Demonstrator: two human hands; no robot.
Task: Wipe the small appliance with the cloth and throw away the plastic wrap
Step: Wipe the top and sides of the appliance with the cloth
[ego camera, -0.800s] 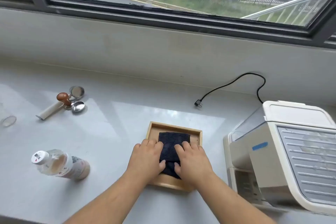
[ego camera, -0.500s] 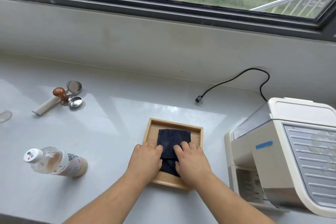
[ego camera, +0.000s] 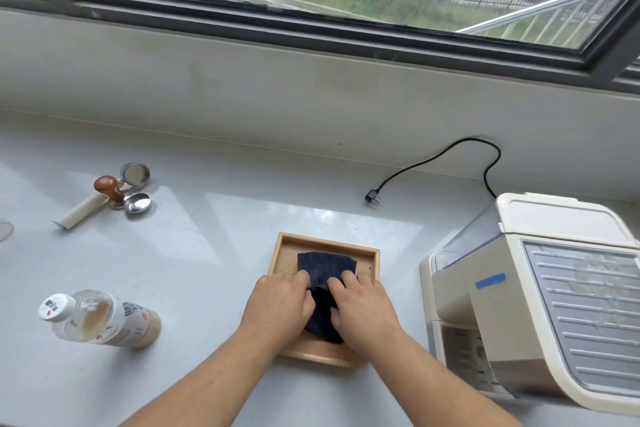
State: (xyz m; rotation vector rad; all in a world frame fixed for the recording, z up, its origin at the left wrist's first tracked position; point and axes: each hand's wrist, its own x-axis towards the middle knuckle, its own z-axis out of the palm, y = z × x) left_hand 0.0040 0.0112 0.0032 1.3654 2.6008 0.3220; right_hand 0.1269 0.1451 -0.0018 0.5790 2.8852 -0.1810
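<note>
A dark blue cloth lies in a shallow wooden tray at the counter's near middle. My left hand and my right hand sit side by side on the cloth, their fingers curled into the fabric, which bunches up between them. The small appliance, a cream-white machine with a ribbed panel and a strip of blue tape, stands at the right edge, close to my right forearm. A crinkled clear film seems to cling to its ribbed panel. Its black power cord lies unplugged behind the tray.
A plastic bottle with a white cap stands tilted at the near left. A wooden-knobbed tamper, metal filter baskets and a white handle lie at the far left. A window sill wall runs along the back.
My fingers have curled from lying flat on the cloth to gathering it, so the fabric is bunched and narrower. The view has shifted slightly.
</note>
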